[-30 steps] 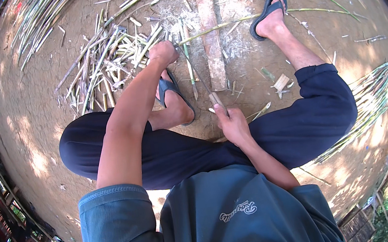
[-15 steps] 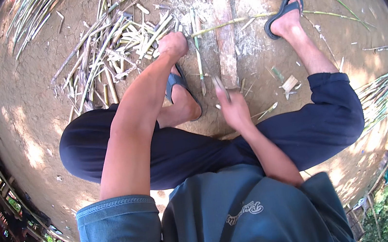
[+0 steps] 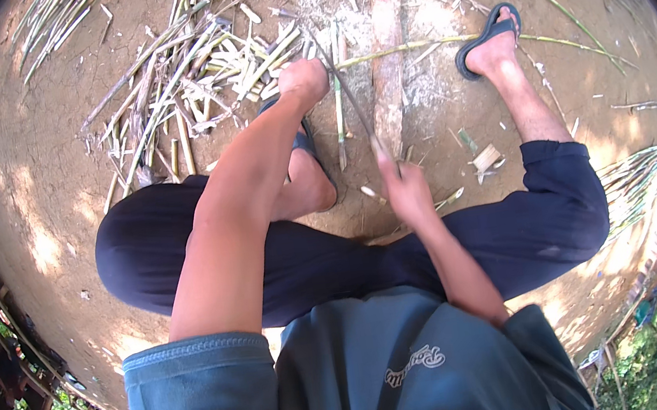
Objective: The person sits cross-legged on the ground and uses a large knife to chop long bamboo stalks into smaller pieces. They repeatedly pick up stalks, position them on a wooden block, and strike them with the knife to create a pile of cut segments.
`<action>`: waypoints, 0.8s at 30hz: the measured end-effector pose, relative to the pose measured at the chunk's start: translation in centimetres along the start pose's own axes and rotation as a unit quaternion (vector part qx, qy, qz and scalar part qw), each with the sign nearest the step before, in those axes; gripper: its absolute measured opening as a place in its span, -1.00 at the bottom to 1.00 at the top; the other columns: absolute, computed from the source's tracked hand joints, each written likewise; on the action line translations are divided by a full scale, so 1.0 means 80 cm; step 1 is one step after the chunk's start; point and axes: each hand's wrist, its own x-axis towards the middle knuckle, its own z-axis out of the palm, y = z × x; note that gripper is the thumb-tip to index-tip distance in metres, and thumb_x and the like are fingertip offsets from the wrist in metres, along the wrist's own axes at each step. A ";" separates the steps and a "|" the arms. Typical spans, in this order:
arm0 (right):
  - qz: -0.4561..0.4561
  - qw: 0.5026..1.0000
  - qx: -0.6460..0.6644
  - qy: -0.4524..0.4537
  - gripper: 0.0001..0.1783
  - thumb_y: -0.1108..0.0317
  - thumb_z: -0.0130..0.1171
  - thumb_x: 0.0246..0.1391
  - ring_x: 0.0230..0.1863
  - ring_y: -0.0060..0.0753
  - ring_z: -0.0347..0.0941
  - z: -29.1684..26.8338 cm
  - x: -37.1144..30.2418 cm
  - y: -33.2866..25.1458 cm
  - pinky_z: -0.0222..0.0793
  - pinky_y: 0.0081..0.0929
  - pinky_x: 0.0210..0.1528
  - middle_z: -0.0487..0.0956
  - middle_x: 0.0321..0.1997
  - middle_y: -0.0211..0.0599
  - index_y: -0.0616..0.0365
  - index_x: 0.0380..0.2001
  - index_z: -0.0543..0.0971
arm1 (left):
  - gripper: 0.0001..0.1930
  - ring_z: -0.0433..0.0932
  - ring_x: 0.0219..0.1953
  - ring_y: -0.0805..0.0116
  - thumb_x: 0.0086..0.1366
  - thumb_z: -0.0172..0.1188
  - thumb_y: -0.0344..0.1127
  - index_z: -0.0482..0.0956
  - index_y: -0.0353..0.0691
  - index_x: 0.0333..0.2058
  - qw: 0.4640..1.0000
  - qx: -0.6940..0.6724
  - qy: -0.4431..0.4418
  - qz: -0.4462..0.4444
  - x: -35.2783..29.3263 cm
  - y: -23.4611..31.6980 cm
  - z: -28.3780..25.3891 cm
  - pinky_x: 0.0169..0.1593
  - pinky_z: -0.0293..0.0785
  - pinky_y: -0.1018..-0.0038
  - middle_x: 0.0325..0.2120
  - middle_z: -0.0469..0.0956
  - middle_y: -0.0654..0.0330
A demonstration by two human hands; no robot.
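Head camera: a person holds a long stalk in the left hand and a knife in the right hand.

Both hands are closed: the left one is wrapped around the stalk's left end, its fingers curled out of sight, while the right one grips the knife's handle and covers most of it. The stalk crosses over a plank, is hidden at the right foot and shows again beyond it, above the dirt floor. Blade and stalk cross beside the left hand; whether they touch is hard to tell. The left forearm covers part of the left sandal. Cut pieces lie heaped, many overlapping, and a bundle of stalks is cut off at upper left.
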 end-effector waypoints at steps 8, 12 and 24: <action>0.038 0.999 0.003 0.009 -0.29 -0.20 -0.01 0.19 -0.71 -0.48 0.26 0.015 0.063 -0.021 0.14 -0.36 -0.63 0.33 -0.80 -0.40 0.19 -0.80 0.39 | -0.71 0.61 -0.10 0.06 0.16 0.07 -0.34 0.63 -0.29 -0.19 1.000 -0.016 -0.009 -0.001 0.012 0.016 0.002 -0.04 0.54 0.24 -0.17 0.61 -0.06; 0.032 0.999 0.006 0.005 -0.28 -0.20 -0.01 0.20 -0.72 -0.46 0.27 0.014 0.071 -0.021 0.16 -0.35 -0.63 0.33 -0.80 -0.40 0.21 -0.79 0.40 | -0.72 0.61 -0.10 0.08 0.16 0.08 -0.33 0.64 -0.28 -0.19 1.000 -0.005 0.004 -0.014 0.017 0.012 0.000 -0.04 0.54 0.27 -0.18 0.62 -0.04; 0.099 0.994 0.032 -0.036 -0.38 -0.08 0.01 0.25 -0.67 -0.69 0.16 -0.031 0.016 -0.006 0.04 -0.55 -0.62 0.28 -0.75 -0.53 0.11 -0.77 0.32 | -0.73 0.64 -0.14 0.11 0.18 0.05 -0.32 0.65 -0.27 -0.22 0.998 -0.010 0.043 -0.034 0.022 0.014 -0.007 -0.07 0.55 0.24 -0.21 0.63 -0.01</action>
